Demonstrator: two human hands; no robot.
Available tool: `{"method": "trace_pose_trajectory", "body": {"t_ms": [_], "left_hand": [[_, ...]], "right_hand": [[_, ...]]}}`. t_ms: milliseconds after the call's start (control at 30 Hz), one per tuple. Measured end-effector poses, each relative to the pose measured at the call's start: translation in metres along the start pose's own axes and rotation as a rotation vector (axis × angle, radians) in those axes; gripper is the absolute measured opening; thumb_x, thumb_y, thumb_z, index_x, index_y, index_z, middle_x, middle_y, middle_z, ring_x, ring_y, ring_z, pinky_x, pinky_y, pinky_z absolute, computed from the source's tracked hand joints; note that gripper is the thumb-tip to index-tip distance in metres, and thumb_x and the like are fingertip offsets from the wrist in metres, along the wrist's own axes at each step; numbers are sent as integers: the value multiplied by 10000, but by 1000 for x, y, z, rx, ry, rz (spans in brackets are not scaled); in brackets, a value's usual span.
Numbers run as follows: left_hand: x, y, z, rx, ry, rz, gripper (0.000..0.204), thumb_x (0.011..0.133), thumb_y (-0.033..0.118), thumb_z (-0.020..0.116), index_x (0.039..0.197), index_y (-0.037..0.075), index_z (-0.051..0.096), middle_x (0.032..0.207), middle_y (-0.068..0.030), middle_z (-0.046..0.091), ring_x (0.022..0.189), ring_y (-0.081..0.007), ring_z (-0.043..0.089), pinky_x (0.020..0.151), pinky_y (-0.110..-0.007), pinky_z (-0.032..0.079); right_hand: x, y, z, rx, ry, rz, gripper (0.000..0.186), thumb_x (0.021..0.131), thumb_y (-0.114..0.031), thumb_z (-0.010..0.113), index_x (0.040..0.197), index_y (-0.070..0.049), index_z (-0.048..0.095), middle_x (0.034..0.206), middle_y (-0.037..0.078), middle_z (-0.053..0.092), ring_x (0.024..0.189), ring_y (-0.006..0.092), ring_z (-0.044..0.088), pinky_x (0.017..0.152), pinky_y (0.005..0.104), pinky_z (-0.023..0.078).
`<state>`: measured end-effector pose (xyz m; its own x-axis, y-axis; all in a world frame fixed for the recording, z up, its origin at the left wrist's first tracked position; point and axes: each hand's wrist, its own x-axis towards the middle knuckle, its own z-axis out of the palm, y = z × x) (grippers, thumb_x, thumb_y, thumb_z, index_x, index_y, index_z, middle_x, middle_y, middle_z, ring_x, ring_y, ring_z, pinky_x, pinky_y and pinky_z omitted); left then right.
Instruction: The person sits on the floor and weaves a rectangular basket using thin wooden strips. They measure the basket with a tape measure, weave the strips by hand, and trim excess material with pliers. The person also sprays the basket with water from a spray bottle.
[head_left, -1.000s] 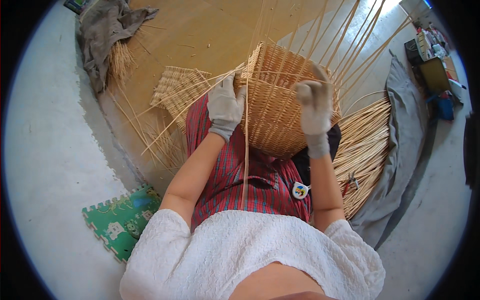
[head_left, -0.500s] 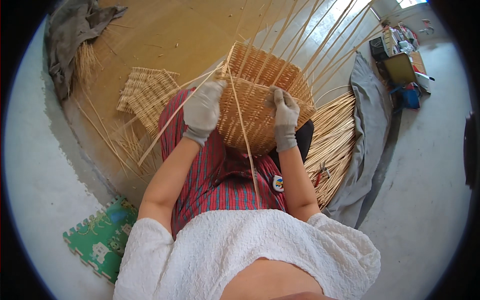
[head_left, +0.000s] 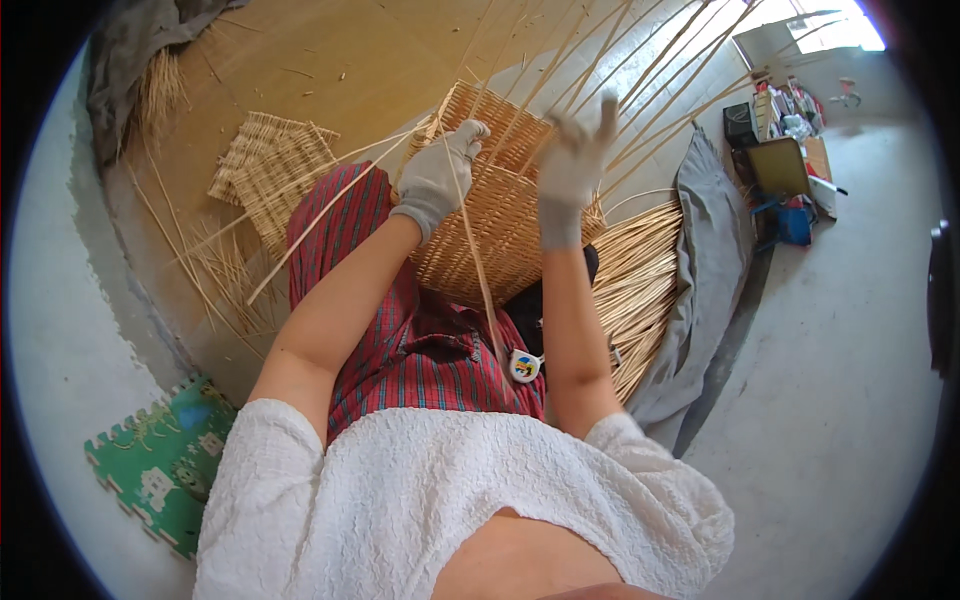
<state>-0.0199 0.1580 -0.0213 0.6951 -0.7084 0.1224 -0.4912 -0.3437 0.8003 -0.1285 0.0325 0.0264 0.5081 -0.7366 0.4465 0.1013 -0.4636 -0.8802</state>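
Observation:
A square woven cane basket [head_left: 478, 240] rests tilted on my lap, with long upright stakes [head_left: 655, 75] fanning out from its far and right sides. My left hand [head_left: 434, 180], in a pale grey work glove, has its fingers closed at the basket's left rim. Loose flat strands run from that corner: one light strand [head_left: 310, 238] reaches down to the left, and another strand [head_left: 478, 265] hangs across the basket front toward my lap. Above the right part of the rim, my gloved right hand [head_left: 575, 165] is raised near the stakes. Motion smears its fingers, so any strand in them cannot be made out.
Flat woven panels [head_left: 285, 185] and scattered cane strips [head_left: 215, 270] lie on the floor to the left. At right is a cane bundle [head_left: 640, 290] beside a grey cloth [head_left: 705, 270]. A green foam mat [head_left: 165, 465] lies lower left; a chair [head_left: 778, 168] stands far right.
My right hand has lifted from the front rim up toward the stakes and is blurred. My left hand has shifted along the left rim, its fingers now reaching over it. The whole view has shifted slightly.

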Motion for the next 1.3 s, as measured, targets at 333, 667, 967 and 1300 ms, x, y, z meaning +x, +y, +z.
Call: {"method": "trace_pose_trajectory", "body": {"t_ms": [333, 667, 967, 1300], "left_hand": [[-50, 45, 49, 532, -85, 318, 640, 951, 170, 594, 1550, 311, 414, 1462, -161, 511, 1112, -259, 661, 879, -359, 482], [-53, -12, 23, -213, 500, 345, 269, 843, 95, 758, 1098, 97, 672, 1107, -123, 640, 1042, -333, 624, 852, -429, 516], [-24, -46, -24, -1169, 309, -144, 252, 910, 102, 732, 1139, 30, 654, 1069, -121, 664, 958, -267, 661, 815, -358, 554], [-11, -80, -22, -1254, 75, -168, 252, 895, 56, 745, 1133, 40, 663, 1104, -107, 679, 945, -219, 672, 798, -327, 584]], "right_hand": [[-5, -3, -36, -562, -98, -242, 277, 1008, -60, 586, 1268, -20, 672, 1204, 167, 693, 1186, 278, 645, 1018, 355, 499], [-95, -25, -51, -697, -112, -316, 302, 930, -40, 630, 1217, -96, 707, 1093, 107, 733, 984, 254, 687, 873, 394, 547], [-80, -100, 120, -417, -459, -399, 374, 828, -216, 786, 1190, -146, 723, 903, 108, 687, 891, 316, 655, 767, 415, 531], [-58, -67, 151, -542, -574, -454, 226, 870, -326, 728, 1013, -152, 720, 868, 67, 687, 853, 295, 673, 713, 434, 533]]}}
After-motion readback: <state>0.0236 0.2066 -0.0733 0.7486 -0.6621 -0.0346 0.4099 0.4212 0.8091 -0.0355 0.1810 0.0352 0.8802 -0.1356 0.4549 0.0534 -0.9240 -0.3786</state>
